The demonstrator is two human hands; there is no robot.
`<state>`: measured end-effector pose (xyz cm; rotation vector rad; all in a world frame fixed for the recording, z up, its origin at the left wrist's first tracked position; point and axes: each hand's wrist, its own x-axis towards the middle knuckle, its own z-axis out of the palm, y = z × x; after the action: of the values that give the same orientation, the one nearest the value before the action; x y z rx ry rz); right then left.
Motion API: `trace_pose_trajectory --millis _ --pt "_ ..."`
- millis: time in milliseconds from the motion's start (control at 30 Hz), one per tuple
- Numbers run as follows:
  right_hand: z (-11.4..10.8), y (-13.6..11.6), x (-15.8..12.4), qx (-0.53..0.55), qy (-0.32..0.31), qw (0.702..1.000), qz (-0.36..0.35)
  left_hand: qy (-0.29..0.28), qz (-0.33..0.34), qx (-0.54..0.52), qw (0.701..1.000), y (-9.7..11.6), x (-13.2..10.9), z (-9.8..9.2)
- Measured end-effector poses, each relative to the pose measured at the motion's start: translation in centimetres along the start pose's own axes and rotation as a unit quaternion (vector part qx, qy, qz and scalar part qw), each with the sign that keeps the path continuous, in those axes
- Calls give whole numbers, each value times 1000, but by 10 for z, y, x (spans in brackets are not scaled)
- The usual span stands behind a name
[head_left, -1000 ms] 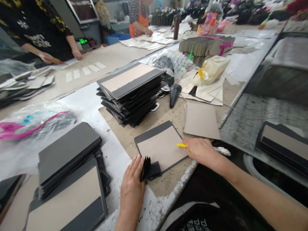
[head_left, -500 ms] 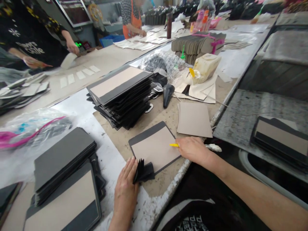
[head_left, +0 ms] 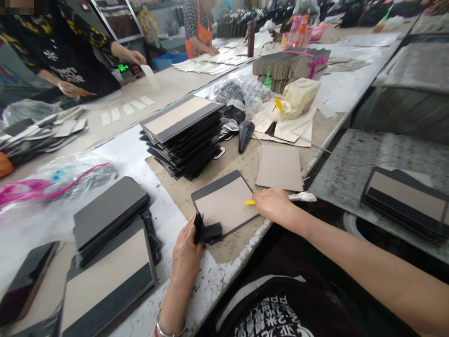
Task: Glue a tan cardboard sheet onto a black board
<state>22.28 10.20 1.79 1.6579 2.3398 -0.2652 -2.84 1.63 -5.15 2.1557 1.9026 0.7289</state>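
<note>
A dark-edged panel with a beige board (head_left: pixel 228 201) lies on the table in front of me. At its lower left corner my left hand (head_left: pixel 187 241) is closed on a folded black piece (head_left: pixel 210 232). My right hand (head_left: pixel 273 204) rests at the panel's right edge, its fingers wrapped round a brush; the yellow tip (head_left: pixel 249 202) points left over the beige board and the whitish bristles (head_left: pixel 303 197) stick out to the right. Beyond the panel stands a pile of similar panels (head_left: pixel 182 135). A small stack of beige boards (head_left: pixel 279 167) is just behind my right hand.
Grey boards (head_left: pixel 110 215) and another panel (head_left: pixel 108 281) lie at the left, by a phone-like dark object (head_left: pixel 28 281). A black cone (head_left: pixel 246 135) and a glue container (head_left: pixel 300 98) stand farther back. Two people work across the table.
The view has shifted slightly. My left hand still has the black piece, whose folds look flatter, and my right hand keeps the brush. The person at the left has moved a white strip to the right.
</note>
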Motion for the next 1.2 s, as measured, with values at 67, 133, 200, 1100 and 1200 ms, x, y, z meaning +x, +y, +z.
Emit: trace_pose_trajectory --millis 67,133,200,1100,1200 --pt "1 0 0 1 2 1000 3 -17 23 19 999 4 1 -1" --pt "1 -1 0 1 5 1000 4 -39 60 49 996 10 2 -1" --pt "0 -1 0 0 9 1000 3 -74 99 68 990 18 4 -2" --pt "47 -22 -67 13 214 974 -72 -87 164 63 981 19 5 7" --pt "36 -10 -57 63 162 985 -9 -79 164 70 981 19 4 8"
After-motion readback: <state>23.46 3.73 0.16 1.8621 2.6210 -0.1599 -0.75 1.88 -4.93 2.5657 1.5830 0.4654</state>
